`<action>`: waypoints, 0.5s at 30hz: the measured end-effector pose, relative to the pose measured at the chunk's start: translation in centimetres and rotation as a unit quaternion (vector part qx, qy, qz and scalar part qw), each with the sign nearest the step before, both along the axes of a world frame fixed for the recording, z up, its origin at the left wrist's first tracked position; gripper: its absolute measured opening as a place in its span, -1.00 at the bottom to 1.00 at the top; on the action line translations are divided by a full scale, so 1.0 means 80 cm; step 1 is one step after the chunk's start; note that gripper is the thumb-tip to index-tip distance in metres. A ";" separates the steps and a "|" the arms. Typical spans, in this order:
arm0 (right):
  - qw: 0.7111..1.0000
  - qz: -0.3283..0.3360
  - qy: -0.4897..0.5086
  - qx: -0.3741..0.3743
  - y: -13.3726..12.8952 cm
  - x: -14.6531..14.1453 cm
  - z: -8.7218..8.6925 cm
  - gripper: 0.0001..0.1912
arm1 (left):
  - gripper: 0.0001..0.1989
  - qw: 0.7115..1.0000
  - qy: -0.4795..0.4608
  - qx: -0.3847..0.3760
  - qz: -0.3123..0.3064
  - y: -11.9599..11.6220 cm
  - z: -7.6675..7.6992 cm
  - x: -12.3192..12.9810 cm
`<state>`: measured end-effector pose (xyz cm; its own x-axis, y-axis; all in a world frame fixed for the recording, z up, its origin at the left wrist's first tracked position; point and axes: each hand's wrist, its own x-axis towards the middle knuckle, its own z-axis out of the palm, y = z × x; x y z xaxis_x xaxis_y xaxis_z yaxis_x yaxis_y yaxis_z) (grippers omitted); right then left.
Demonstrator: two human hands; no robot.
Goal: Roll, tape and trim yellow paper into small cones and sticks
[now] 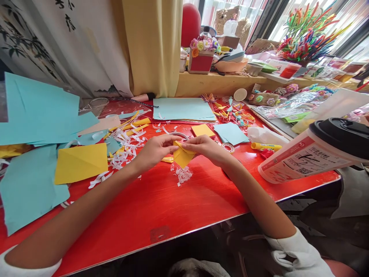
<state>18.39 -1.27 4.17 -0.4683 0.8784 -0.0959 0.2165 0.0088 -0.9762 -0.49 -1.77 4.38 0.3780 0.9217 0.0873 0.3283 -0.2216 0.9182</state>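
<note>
Between my two hands is a small piece of folded yellow paper point(183, 157), held up just above the red table. Thumb and fingers of my left hand point(157, 151) pinch its upper left corner. My right hand point(204, 149) grips the upper right side, fingertips close to those of the left. A crease runs down from the paper's top edge, and its lower corner points toward me. Below it lies a little heap of white paper scraps point(183, 175). Behind the hands, a roll of tape point(180, 135) is partly hidden.
Blue sheets point(184, 109) and a stack of yellow squares point(203, 130) lie behind my hands. Blue squares point(230, 133), a glue stick point(265, 146) and a large lidded cup point(313, 154) are on the right. Shredded white strips point(123, 154) and a yellow sheet point(81, 163) lie left.
</note>
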 end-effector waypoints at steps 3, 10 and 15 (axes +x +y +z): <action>1.000 0.000 -0.005 0.006 -0.001 -0.001 0.001 -0.66 | -0.70 1.000 -0.005 -0.003 -0.003 -0.001 0.002 0.000; 0.999 -0.032 -0.010 0.032 0.000 -0.001 0.002 -0.66 | -0.70 1.000 0.006 -0.018 0.007 0.004 -0.001 -0.001; 0.999 -0.035 -0.021 0.029 -0.002 -0.003 0.003 -0.66 | -0.67 0.999 -0.032 -0.002 0.007 0.004 -0.006 -0.001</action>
